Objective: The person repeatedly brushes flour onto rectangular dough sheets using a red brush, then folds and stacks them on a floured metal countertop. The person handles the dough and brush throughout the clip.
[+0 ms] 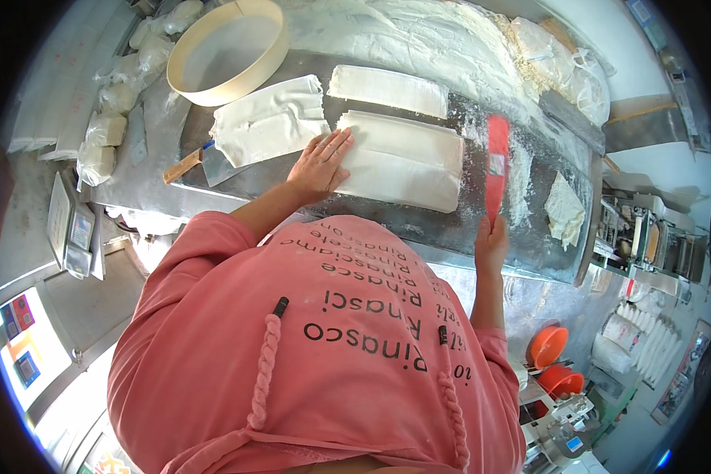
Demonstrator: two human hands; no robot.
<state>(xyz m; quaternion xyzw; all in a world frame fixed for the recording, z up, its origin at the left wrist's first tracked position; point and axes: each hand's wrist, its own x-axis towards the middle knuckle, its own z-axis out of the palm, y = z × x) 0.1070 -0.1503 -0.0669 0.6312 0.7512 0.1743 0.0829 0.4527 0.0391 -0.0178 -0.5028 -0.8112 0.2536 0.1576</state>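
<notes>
My left hand [321,166] rests with its fingers stretched out on the left edge of a pale rectangular dough sheet [407,166], which has a crease running along it. In my right hand [491,241], to the right of that sheet, is a red flat brush [498,142] with a pale band round its middle, held upright by its handle. Behind the sheet lies a narrower dough strip [389,91]. A wrinkled, ragged-edged dough piece [265,122] is left of my left hand. Near it sits a broad-bladed knife [185,166] with a wooden handle.
A large round sieve [188,67] stands at the back left. Loose flour [419,31] covers the far part of the dark work surface. A dough scrap [565,212] lies at the right. Plastic bags [107,130] line the left side. Orange-red bowls [547,347] sit low at the right.
</notes>
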